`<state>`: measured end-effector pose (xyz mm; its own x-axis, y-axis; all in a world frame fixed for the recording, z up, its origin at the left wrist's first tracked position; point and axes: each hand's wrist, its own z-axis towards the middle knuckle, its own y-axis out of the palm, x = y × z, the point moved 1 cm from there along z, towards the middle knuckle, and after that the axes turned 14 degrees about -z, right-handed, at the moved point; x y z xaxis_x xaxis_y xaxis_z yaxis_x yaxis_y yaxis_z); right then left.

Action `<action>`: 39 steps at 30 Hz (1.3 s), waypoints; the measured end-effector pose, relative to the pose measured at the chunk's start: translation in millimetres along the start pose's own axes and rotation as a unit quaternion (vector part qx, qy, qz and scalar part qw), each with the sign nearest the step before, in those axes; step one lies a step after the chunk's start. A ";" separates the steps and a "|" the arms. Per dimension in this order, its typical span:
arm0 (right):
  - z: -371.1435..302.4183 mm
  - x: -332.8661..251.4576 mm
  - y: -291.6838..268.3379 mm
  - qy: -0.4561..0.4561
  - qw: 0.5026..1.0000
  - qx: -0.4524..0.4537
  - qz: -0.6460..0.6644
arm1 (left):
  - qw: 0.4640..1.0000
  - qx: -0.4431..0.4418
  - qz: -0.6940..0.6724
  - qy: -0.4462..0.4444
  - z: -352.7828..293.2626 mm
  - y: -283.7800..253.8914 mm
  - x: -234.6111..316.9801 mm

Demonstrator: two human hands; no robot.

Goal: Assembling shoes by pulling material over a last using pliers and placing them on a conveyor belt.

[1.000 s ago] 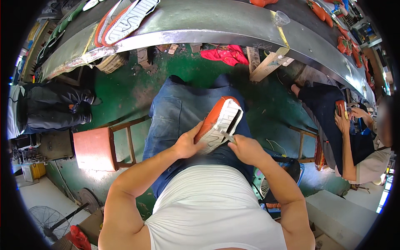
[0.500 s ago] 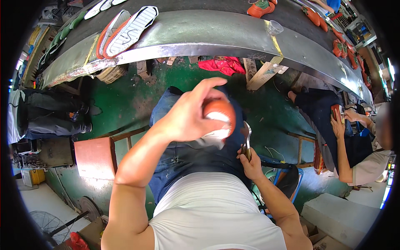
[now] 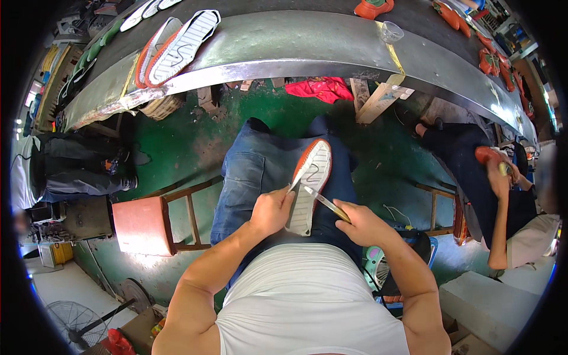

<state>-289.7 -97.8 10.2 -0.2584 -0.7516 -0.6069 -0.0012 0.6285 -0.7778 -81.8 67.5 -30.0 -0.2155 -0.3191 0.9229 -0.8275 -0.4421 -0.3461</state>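
An orange shoe (image 3: 323, 166) rests upside down across my lap, its pale ribbed sole side facing up and its toe pointing away. A dark wavy line runs over that side. Closed at the shoe's left edge, my left hand (image 3: 273, 210) pinches a thin pale strip (image 3: 305, 173) that lifts off the underside. My right hand (image 3: 362, 223) grips a slim metal hand tool (image 3: 325, 202) with a yellowish-brown handle. The tool's tip is over the middle of the shoe, close to the strip; whether it touches cannot be made out.
Ahead stands a long metal-topped bench (image 3: 284, 41) bearing a pair of upturned shoes (image 3: 180, 53), a clear cup (image 3: 391, 32) and orange shoes. A red-topped stool (image 3: 141, 226) is at my left. At right, a seated person (image 3: 503, 195) handles an orange shoe. A fan (image 3: 74, 324) stands lower left.
The shoe has come down from my raised left hand onto my lap, sole side up. My left hand now pinches the strip, and my right hand has brought the tool in over the shoe.
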 end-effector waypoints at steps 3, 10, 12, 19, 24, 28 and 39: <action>26.4 -18.9 -32.5 0.101 0.979 -0.170 -0.041 | 0.993 0.013 0.076 0.089 -5.1 7.4 7.9; 55.2 -29.4 -43.7 0.097 0.954 -0.245 -0.144 | 0.880 -0.017 -0.468 -0.079 7.0 31.9 -54.9; 51.5 -20.3 -17.4 0.084 0.977 -0.161 -0.115 | 0.769 -0.103 -0.619 -0.119 12.4 30.4 -57.2; 36.0 -18.8 42.0 0.209 0.968 -0.026 0.133 | 0.855 -0.066 -0.501 -0.115 31.5 28.5 -55.5; 51.4 -6.5 4.6 0.094 0.992 -0.018 -0.078 | 0.887 -0.009 -0.455 -0.077 31.4 38.2 -63.8; 56.6 8.7 9.3 0.143 0.985 -0.088 0.045 | 0.923 0.012 -0.380 -0.061 26.0 37.1 -52.5; 40.9 16.6 4.1 0.278 0.835 -0.151 0.450 | 0.997 -0.047 0.032 0.045 32.8 12.6 -10.5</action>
<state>-254.5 -116.0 -9.7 -0.6950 0.2097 -0.6878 0.2136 0.9735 0.0810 -73.0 37.8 -49.6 -0.3113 -0.2657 0.9124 -0.8545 -0.3418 -0.3911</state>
